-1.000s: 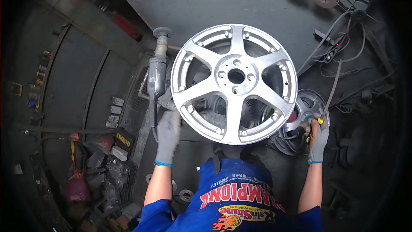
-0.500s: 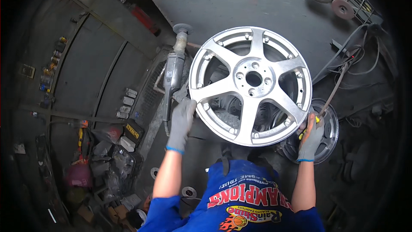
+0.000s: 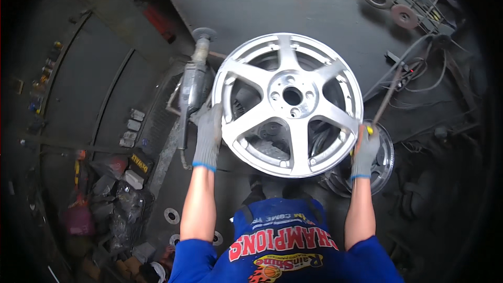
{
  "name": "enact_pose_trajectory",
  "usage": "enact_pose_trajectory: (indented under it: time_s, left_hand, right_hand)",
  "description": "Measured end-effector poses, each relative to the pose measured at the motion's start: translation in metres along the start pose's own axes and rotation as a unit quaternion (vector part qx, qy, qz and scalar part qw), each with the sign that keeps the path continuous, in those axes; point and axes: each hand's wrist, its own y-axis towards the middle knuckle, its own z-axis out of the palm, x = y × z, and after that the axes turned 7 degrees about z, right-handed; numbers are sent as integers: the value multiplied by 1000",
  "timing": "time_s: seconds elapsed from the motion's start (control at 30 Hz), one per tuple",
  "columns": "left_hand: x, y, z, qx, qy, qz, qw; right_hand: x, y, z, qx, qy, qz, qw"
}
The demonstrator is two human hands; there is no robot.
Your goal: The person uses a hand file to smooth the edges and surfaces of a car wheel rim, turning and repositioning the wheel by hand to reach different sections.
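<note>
A silver spoked alloy wheel (image 3: 299,136) is tilted in front of me, its face turned up. My left hand (image 3: 209,133), in a grey glove with a blue cuff, grips its left rim, the fingers partly behind it. On the lower right rim, my gloved right hand (image 3: 365,152) is closed round the edge. A small yellow piece (image 3: 370,130) shows at this hand, with a thin brownish rod or hose running up from there; whether the hand holds it I cannot tell. Just left of the wheel lies a grinder (image 3: 193,86) with a round disc at its far end.
A dark bench top (image 3: 262,5) spreads beyond the wheel. Discs (image 3: 404,17) hang on a wire rack at the far right, above tangled cables (image 3: 419,73). Another wheel (image 3: 387,162) lies below my right hand. Boxes and plastic bags (image 3: 128,209) clutter the lower left.
The whole view has shifted, so wheel, grinder and bench sit further left. The wheel has turned a little between my hands, and my left hand reaches slightly higher along its rim.
</note>
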Motion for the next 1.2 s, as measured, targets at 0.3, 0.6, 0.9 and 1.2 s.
enact_pose_trajectory:
  time_s: [0.3,0.6,0.9,1.2]
  left_hand:
    - [-88,-129,15,-57,-98,-98,989]
    - [-137,-100,-36,-74,-34,177,981]
    - [-154,-50,12,143,31,293,945]
    - [-152,-58,27,107,82,320,938]
  right_hand:
    - [64,120,53,71,-286,-252,922]
    - [116,-115,-74,312,-259,-91,910]
    - [110,-211,-91,398,-334,59,852]
    - [84,-249,-111,437,-406,-238,766]
